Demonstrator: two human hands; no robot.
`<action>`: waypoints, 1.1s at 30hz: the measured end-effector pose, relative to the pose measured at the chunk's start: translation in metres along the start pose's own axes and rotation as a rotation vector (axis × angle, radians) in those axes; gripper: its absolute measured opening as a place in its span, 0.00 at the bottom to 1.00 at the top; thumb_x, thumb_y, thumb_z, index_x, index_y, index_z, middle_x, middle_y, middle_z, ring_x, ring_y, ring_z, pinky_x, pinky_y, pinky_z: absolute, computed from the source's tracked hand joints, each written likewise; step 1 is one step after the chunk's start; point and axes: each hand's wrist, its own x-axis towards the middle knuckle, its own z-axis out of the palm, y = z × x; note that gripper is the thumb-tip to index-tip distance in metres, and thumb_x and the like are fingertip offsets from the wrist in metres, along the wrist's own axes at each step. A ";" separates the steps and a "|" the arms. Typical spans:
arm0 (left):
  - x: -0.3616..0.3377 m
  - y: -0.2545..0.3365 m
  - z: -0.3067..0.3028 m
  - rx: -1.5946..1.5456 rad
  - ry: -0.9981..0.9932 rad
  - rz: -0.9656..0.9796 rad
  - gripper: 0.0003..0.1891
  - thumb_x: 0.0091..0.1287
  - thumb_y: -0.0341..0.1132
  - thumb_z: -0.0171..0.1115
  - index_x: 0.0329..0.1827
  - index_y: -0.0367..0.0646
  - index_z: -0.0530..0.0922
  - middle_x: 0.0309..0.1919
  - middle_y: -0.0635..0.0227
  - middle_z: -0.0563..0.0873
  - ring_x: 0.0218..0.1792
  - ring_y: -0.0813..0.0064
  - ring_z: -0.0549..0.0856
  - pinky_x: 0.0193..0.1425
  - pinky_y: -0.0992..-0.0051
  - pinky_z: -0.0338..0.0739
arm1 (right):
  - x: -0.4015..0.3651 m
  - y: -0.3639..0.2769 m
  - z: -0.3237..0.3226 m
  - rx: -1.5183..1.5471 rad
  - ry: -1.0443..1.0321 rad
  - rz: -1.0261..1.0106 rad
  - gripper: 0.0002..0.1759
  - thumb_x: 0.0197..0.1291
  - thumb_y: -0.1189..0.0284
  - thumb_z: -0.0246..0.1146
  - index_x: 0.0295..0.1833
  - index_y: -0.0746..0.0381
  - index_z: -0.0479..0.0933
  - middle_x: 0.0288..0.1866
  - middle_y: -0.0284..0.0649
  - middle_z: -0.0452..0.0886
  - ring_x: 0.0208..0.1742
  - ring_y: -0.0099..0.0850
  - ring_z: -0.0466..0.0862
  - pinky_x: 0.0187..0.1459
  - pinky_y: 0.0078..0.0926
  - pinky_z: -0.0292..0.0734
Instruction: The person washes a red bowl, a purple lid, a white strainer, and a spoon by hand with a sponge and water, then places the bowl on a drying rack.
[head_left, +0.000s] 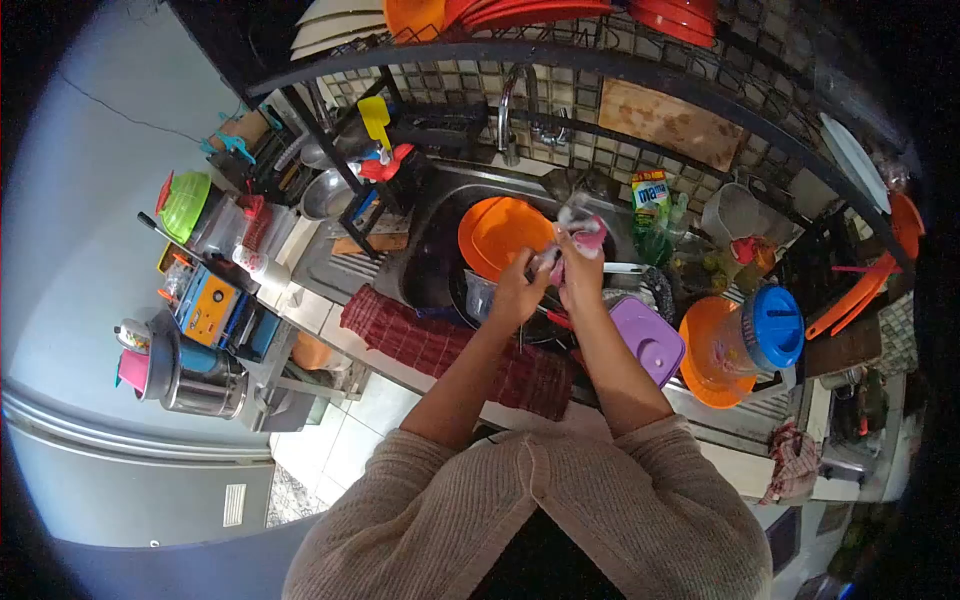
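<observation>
My right hand (pixel 582 275) is closed on a pink, foam-covered sponge (pixel 592 236) above the sink (pixel 440 195). Close beside it, my left hand (pixel 518 292) has its fingers drawn together against the foam; what they hold is too small to make out. Orange plates (pixel 505 235) lie in the basin just beyond my hands. A clear plastic container (pixel 479 296) is partly hidden by my left hand. Beside my right wrist a white handle (pixel 625 268) sticks out, and a purple lid (pixel 648 340) rests at the basin's right edge.
A faucet (pixel 506 120) rises behind the sink, under a black dish rack (pixel 600 58). A red checked cloth (pixel 430 340) covers the front edge. On the right stand a green dish-soap bottle (pixel 652 210), an orange plate (pixel 705 385) and a blue-lidded jug (pixel 772 330).
</observation>
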 end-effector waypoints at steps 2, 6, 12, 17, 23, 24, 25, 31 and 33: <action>0.000 -0.015 0.010 0.245 0.083 0.383 0.13 0.63 0.32 0.52 0.47 0.35 0.68 0.30 0.61 0.78 0.27 0.74 0.77 0.32 0.72 0.72 | 0.003 0.001 -0.002 -0.056 0.218 -0.041 0.11 0.53 0.69 0.67 0.34 0.62 0.73 0.26 0.29 0.74 0.24 0.20 0.73 0.27 0.20 0.70; -0.018 0.001 0.019 0.116 -0.021 0.191 0.12 0.65 0.30 0.49 0.50 0.35 0.66 0.28 0.61 0.75 0.30 0.76 0.76 0.35 0.72 0.71 | 0.014 -0.001 -0.014 -0.333 0.214 -0.261 0.12 0.54 0.66 0.66 0.31 0.63 0.74 0.24 0.29 0.75 0.23 0.20 0.73 0.28 0.21 0.71; -0.031 -0.013 0.014 -0.278 -0.264 -0.073 0.22 0.67 0.31 0.48 0.62 0.39 0.57 0.27 0.67 0.73 0.21 0.80 0.71 0.25 0.77 0.68 | 0.020 -0.012 -0.028 -0.737 0.099 -0.494 0.16 0.54 0.59 0.65 0.34 0.63 0.77 0.23 0.30 0.77 0.22 0.26 0.77 0.28 0.22 0.72; -0.030 -0.007 0.011 -0.344 -0.087 -0.148 0.18 0.64 0.31 0.50 0.56 0.36 0.61 0.22 0.71 0.72 0.17 0.84 0.69 0.18 0.80 0.65 | 0.015 -0.016 -0.032 -0.007 0.028 0.403 0.20 0.54 0.56 0.63 0.45 0.58 0.71 0.27 0.30 0.76 0.24 0.31 0.76 0.29 0.25 0.73; -0.029 -0.005 0.000 -0.455 -0.135 -0.189 0.31 0.66 0.34 0.53 0.69 0.47 0.49 0.23 0.73 0.71 0.19 0.85 0.68 0.20 0.84 0.62 | -0.018 -0.008 -0.025 0.208 -0.321 0.322 0.19 0.54 0.77 0.59 0.53 0.64 0.67 0.48 0.39 0.76 0.49 0.29 0.77 0.51 0.29 0.70; -0.029 0.000 0.001 -0.497 -0.145 -0.193 0.25 0.66 0.33 0.52 0.65 0.47 0.54 0.22 0.74 0.71 0.17 0.86 0.68 0.18 0.84 0.61 | -0.018 -0.009 -0.029 0.100 -0.301 0.273 0.17 0.55 0.80 0.59 0.51 0.65 0.69 0.45 0.39 0.78 0.47 0.29 0.78 0.50 0.28 0.72; -0.028 0.006 0.000 -0.539 -0.156 -0.195 0.21 0.65 0.32 0.50 0.61 0.46 0.60 0.20 0.76 0.71 0.15 0.88 0.68 0.16 0.85 0.61 | -0.015 -0.004 -0.035 0.105 -0.294 0.279 0.17 0.55 0.80 0.59 0.51 0.65 0.69 0.45 0.39 0.78 0.47 0.29 0.78 0.50 0.28 0.72; -0.038 0.002 0.002 -0.397 -0.124 -0.177 0.22 0.64 0.32 0.53 0.62 0.48 0.61 0.21 0.76 0.72 0.14 0.88 0.67 0.16 0.85 0.61 | -0.014 -0.029 -0.032 -0.502 -0.049 0.079 0.10 0.57 0.73 0.61 0.42 0.66 0.74 0.30 0.34 0.79 0.29 0.21 0.79 0.31 0.18 0.74; -0.040 0.003 0.003 -0.438 -0.092 -0.182 0.22 0.64 0.32 0.53 0.62 0.48 0.61 0.22 0.76 0.73 0.14 0.88 0.67 0.15 0.85 0.60 | -0.009 -0.029 -0.032 -0.603 -0.063 0.048 0.08 0.57 0.73 0.60 0.41 0.66 0.75 0.26 0.34 0.79 0.28 0.21 0.78 0.30 0.18 0.74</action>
